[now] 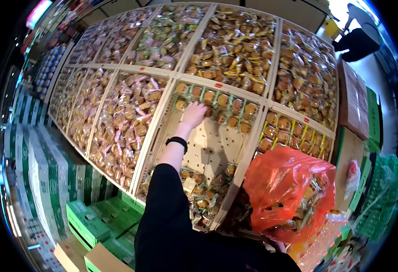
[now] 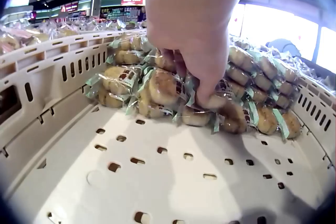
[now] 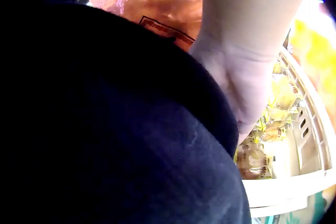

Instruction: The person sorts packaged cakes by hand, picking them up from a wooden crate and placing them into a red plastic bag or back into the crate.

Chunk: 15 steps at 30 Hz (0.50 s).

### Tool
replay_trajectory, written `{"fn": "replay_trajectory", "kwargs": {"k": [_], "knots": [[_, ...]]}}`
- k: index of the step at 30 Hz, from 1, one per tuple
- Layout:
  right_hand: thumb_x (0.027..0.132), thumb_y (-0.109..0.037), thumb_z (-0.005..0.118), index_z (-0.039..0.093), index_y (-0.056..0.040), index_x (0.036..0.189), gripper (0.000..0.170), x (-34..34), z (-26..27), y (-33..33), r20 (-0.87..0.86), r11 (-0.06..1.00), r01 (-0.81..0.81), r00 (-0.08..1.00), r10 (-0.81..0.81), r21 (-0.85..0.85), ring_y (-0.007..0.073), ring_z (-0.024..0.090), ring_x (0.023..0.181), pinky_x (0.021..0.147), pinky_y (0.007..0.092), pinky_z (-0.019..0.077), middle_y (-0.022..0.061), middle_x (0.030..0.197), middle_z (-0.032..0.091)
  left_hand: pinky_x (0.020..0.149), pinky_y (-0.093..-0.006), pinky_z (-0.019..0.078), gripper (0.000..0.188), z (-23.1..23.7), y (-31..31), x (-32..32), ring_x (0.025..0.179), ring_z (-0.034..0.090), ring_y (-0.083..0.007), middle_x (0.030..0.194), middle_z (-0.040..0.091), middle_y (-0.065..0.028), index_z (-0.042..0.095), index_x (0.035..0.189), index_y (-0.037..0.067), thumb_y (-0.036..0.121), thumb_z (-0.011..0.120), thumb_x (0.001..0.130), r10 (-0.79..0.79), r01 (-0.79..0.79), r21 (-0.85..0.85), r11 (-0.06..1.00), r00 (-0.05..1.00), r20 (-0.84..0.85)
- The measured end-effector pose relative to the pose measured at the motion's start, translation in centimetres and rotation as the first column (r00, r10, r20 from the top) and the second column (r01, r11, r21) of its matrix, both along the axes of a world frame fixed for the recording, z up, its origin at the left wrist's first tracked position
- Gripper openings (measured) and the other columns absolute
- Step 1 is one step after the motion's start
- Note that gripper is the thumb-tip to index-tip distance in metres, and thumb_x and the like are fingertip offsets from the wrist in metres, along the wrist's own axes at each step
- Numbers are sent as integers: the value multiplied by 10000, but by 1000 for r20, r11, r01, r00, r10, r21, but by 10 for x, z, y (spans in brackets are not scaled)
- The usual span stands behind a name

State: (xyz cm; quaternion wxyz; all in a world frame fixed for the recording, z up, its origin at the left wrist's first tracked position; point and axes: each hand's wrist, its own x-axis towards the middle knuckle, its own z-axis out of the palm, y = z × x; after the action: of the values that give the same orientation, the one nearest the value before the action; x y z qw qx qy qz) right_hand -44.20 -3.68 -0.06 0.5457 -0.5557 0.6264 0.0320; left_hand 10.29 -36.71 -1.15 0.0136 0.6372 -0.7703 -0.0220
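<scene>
Your left hand (image 1: 193, 116) reaches to the far part of a cream plastic crate (image 1: 208, 147); its fingers and thumb bend down round a wrapped cake (image 2: 195, 117) and pinch it. That cake is in the front of the stacked rows (image 1: 233, 109) along the crate's far end, with other packets touching it on both sides. The rows have pale green strips on their wrappers. Between them and a loose heap of packets (image 1: 203, 190) at the near end, you have a bare stretch of perforated floor, with shadow across part of it.

Your right hand (image 3: 239, 85) is well apart from the left, low beside a red plastic bag (image 1: 271, 174). Its fingers are hidden, so you cannot tell whether they hold anything. The bag has wrapped cakes inside and covers part of the crate to the right, where yellow-striped packets (image 1: 294, 133) stand in rows.

You wear a black band (image 1: 176, 143) on the left wrist, below a dark sleeve (image 1: 165, 195). To the left, a crate holds a heap of pink-marked packets (image 1: 128, 127); beyond yours, another holds yellow-marked ones (image 1: 235, 47). Green boxes (image 1: 88, 222) lie at lower left, and green bottles (image 1: 382, 195) in clear plastic stand at far right.
</scene>
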Motion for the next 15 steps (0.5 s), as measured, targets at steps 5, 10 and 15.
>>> {"fn": "replay_trajectory", "kwargs": {"k": [5,10,15], "knots": [[876,-182,537,574,-10,1079,269,-3,0,-6,14,997,-82,996,82,-5,267,573,972,852,357,437,147,1012,618,899,-380,400,412,-12,13,-10,1050,483,-260,1097,551,-54,561,1118,108,112,600,708,131,-134,-19,991,984,-119],[874,-181,538,575,-9,1074,266,3,6,-7,42,985,-165,985,168,-53,265,574,964,851,356,437,145,1005,618,1039,-424,285,612,-24,58,-49,1293,319,-251,1412,341,-69,383,1327,89,84,560,741,154,-155,-113,982,988,-15],[857,-172,528,580,-3,1080,284,19,24,-11,-17,975,-185,983,184,-123,280,576,985,858,359,435,152,1034,619,1061,-476,228,630,-33,69,-57,1300,307,-248,1466,236,-31,242,1407,128,140,485,826,276,-278,-32,960,960,-47]]}}
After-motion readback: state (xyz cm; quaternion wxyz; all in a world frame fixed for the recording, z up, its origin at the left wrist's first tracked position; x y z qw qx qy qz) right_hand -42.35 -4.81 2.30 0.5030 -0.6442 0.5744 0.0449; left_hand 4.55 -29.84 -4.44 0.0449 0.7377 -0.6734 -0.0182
